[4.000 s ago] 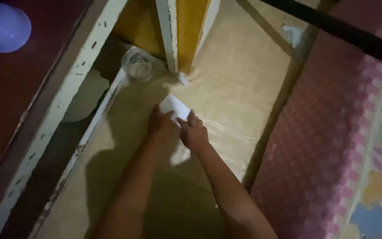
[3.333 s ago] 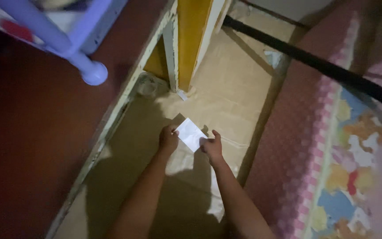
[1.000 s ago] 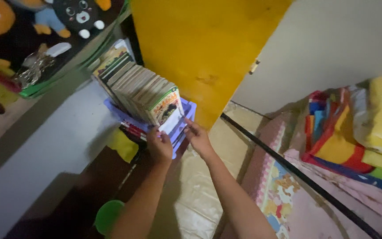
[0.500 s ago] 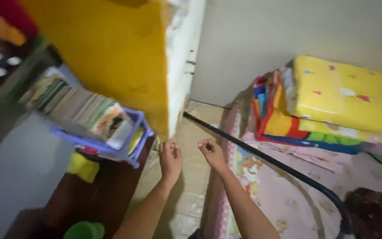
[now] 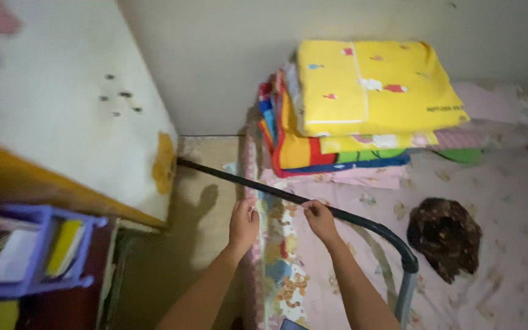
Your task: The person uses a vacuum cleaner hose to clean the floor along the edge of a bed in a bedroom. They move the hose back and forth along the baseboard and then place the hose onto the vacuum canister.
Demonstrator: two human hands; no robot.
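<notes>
While both hands hover loosely curled and empty above the bed's edge, the step in hand appears to be a turn from the shelf toward the bed.
Head view: left hand (image 5: 244,221) hangs over the pink mat edge (image 5: 253,244), fingers narrow, holding nothing; right hand (image 5: 320,220) lies at the black bed rail (image 5: 362,223) (contact uncertain), fingers half-closed. Any next move likely calls for a grip on rail or mat. Half a second earlier the hands were raised beside the yellow door; now the folded bedding stack (image 5: 362,104) sits centred and the purple book basket (image 5: 38,250) lies low left.
</notes>
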